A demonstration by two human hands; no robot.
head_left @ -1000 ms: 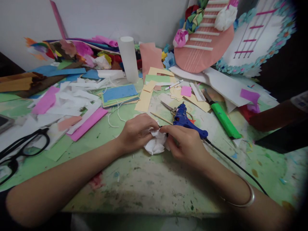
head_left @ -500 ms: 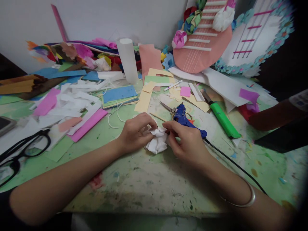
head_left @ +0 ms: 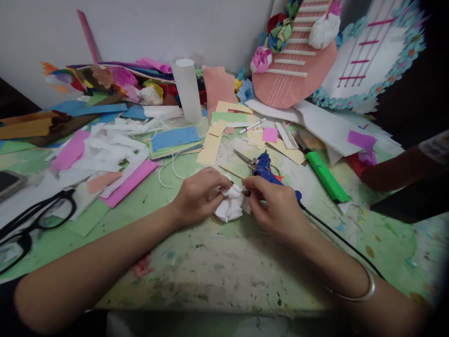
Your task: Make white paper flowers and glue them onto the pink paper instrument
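A crumpled white paper ball (head_left: 230, 206) rests on the green table (head_left: 217, 271) between both hands. My left hand (head_left: 199, 195) curls around its left side, fingers pinched on the paper. From the right, my right hand (head_left: 277, 208) pinches the ball's upper right edge with thumb and fingertips. A silver bangle (head_left: 358, 292) circles my right wrist. Just behind my right hand lies a blue glue gun (head_left: 268, 172), its black cord (head_left: 336, 236) trailing toward the right.
Scissors (head_left: 245, 158), a green marker (head_left: 324, 175), a white pen (head_left: 253, 125) and coloured paper scraps (head_left: 115, 154) litter the table. A white tube (head_left: 185, 89) stands behind. Black glasses (head_left: 31, 224) lie left. Another person's arm (head_left: 403, 168) rests at right.
My fingers keep working the white paper ball, which has shifted slightly. My right hand has closed in a little on its upper right edge.
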